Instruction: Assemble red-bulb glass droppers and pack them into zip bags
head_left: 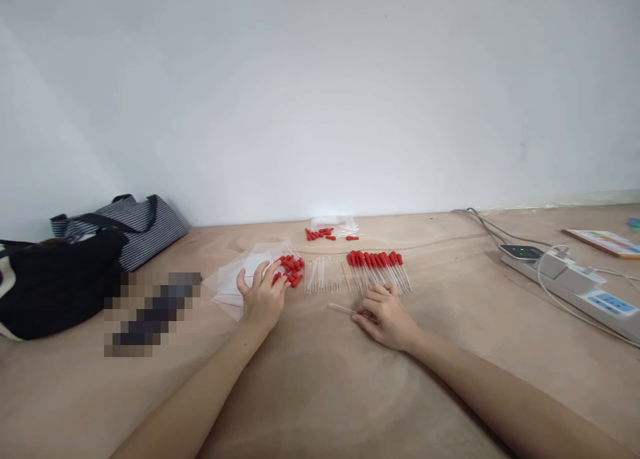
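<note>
So we've got a decent row of finished droppers (379, 267) with red caps lined up, plus bare glass tubes (325, 276) left beside them. Our left hand (263, 298) rests fingers spread on the loose red caps (292, 270); our right hand (385, 322) pinches one tube (345, 308) on the desk (320, 379).

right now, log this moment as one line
left hand: fingers on loose red caps, over clear bags | right hand: pinching bare glass tube | capped droppers ahead | uncapped tubes between
</note>
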`<state>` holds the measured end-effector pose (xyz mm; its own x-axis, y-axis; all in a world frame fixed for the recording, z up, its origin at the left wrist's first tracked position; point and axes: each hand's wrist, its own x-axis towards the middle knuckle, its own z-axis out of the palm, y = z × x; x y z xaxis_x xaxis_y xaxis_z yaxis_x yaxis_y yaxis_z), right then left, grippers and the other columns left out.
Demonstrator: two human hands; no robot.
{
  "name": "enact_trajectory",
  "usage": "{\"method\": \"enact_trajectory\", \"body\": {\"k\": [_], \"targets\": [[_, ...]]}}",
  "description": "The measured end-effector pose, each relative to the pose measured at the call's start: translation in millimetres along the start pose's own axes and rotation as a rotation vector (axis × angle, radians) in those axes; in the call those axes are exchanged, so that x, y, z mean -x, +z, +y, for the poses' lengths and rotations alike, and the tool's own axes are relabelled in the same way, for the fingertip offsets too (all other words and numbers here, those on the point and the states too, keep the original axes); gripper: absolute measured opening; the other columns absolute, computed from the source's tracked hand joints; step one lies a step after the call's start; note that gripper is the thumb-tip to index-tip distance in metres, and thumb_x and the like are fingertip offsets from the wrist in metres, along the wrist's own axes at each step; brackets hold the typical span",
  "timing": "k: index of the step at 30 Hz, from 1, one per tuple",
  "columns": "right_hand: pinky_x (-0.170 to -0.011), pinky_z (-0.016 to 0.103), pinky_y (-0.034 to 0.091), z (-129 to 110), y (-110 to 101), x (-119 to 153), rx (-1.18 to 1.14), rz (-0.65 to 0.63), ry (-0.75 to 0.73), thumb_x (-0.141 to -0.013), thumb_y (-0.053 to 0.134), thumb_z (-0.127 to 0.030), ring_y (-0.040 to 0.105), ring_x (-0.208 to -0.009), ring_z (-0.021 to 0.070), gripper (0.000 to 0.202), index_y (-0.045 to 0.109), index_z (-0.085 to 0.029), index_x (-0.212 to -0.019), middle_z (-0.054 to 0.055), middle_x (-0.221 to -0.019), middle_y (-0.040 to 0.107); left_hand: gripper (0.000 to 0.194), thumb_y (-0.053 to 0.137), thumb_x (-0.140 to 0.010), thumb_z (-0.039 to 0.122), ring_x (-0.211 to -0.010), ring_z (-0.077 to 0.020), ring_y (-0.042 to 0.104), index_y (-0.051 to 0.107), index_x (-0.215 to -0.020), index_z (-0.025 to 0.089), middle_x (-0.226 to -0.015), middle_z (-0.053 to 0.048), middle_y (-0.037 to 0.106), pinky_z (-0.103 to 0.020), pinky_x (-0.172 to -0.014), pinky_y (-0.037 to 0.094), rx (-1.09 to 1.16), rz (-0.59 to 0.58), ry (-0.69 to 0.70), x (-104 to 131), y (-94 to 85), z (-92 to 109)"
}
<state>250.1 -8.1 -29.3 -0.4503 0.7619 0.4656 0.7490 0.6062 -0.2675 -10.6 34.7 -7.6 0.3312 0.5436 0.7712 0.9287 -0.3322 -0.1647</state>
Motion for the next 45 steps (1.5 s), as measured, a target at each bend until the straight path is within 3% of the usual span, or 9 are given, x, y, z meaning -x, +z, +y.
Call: {"method": "enact_trajectory", "body": {"k": [4, 9, 13, 18, 22, 29, 36, 40, 45], "targets": [[-0.071, 0.032, 0.022, 5, -2, -1, 0.02, 0.022, 0.012, -0.08, 0.052, -0.031, 0.044, -0.074, 0.0148, 0.019, 0.059, -0.019, -0.068, 0.001, -0.067, 0.057, 0.015, 0.051, -0.082, 0.024, -0.098, -0.0234, 0.051, 0.065, -0.085, 0.027, -0.098, -0.003, 0.065, -0.048, -0.091, 0.021, 0.257, 0.043, 0.145, 2, -12.0, 8], [-0.071, 0.032, 0.023, 11, -3, -1, 0.003, 0.041, 0.056, -0.079, 0.054, -0.032, 0.045, -0.074, 0.0157, 0.017, 0.063, -0.021, -0.069, 0.002, -0.068, 0.057, 0.019, 0.049, -0.082, 0.022, -0.098, -0.0193, 0.05, 0.063, -0.089, 0.031, -0.096, 0.0, 0.064, -0.04, -0.088, 0.028, 0.58, -0.29, 0.352, 5, -18.2, 15], [-0.069, 0.032, 0.024, 14, -2, -2, -0.042, 0.025, 0.104, -0.077, 0.056, -0.032, 0.046, -0.074, 0.016, 0.014, 0.065, -0.023, -0.071, 0.001, -0.069, 0.058, 0.021, 0.054, -0.074, 0.025, -0.099, -0.0218, 0.049, 0.062, -0.093, 0.028, -0.097, -0.001, 0.062, -0.042, -0.088, 0.026, 0.593, -0.423, 0.249, 7, -21.7, 19], [-0.068, 0.032, 0.026, 13, 2, -6, -0.083, 0.031, 0.185, -0.072, 0.062, -0.032, 0.048, -0.078, 0.0175, 0.01, 0.067, -0.027, -0.079, 0.002, -0.076, 0.059, 0.025, 0.06, -0.07, 0.044, -0.095, -0.0254, 0.049, 0.065, -0.088, 0.027, -0.098, -0.004, 0.062, -0.046, -0.082, 0.026, 0.469, -0.396, 0.059, 13, -16.8, 33], [-0.069, 0.033, 0.025, 10, 10, -10, -0.087, 0.047, 0.217, -0.071, 0.063, -0.031, 0.048, -0.081, 0.0185, 0.006, 0.068, -0.03, -0.076, 0.001, -0.081, 0.06, 0.013, 0.055, -0.077, 0.032, -0.094, -0.0232, 0.049, 0.067, -0.082, 0.03, -0.098, -0.002, 0.063, -0.044, -0.078, 0.025, 0.442, -0.401, 0.013, 14, -12.2, 44], [-0.07, 0.033, 0.024, 1, 12, -11, -0.013, 0.086, 0.166, -0.08, 0.052, -0.022, 0.047, -0.084, 0.0174, 0.013, 0.061, -0.021, -0.07, 0.002, -0.088, 0.059, 0.013, 0.046, -0.083, 0.022, -0.09, -0.0189, 0.052, 0.058, -0.084, 0.025, -0.087, 0.001, 0.065, -0.044, -0.084, 0.021, 0.481, -0.384, -0.029, 12, -18.1, 52], [-0.07, 0.033, 0.024, -3, 11, -10, 0.064, 0.016, 0.206, -0.075, 0.057, -0.037, 0.045, -0.088, 0.0196, 0.015, 0.059, -0.023, -0.08, 0.004, -0.093, 0.056, 0.011, 0.044, -0.083, 0.022, -0.087, -0.0183, 0.053, 0.055, -0.084, 0.024, -0.084, 0.002, 0.065, -0.046, -0.088, 0.018, 0.486, -0.419, -0.081, 13, -16.9, 51], [-0.069, 0.032, 0.023, -4, 12, -12, 0.102, -0.011, 0.25, -0.076, 0.056, -0.037, 0.045, -0.087, 0.0198, 0.016, 0.059, -0.022, -0.072, 0.004, -0.091, 0.055, 0.012, 0.044, -0.084, 0.023, -0.088, -0.0188, 0.053, 0.055, -0.084, 0.025, -0.084, 0.001, 0.065, -0.046, -0.09, 0.017, 0.49, -0.416, -0.073, 12, -16.0, 51], [-0.074, 0.034, 0.023, -13, 11, -12, 0.123, 0.084, 0.187, -0.082, 0.048, -0.028, 0.047, -0.085, 0.0181, 0.012, 0.054, -0.02, -0.076, 0.003, -0.085, 0.058, 0.015, 0.044, -0.084, 0.023, -0.085, -0.0187, 0.054, 0.057, -0.09, 0.026, -0.082, 0.0, 0.066, -0.047, -0.09, 0.016, 0.514, -0.368, -0.053, 13, -16.4, 52]]}}
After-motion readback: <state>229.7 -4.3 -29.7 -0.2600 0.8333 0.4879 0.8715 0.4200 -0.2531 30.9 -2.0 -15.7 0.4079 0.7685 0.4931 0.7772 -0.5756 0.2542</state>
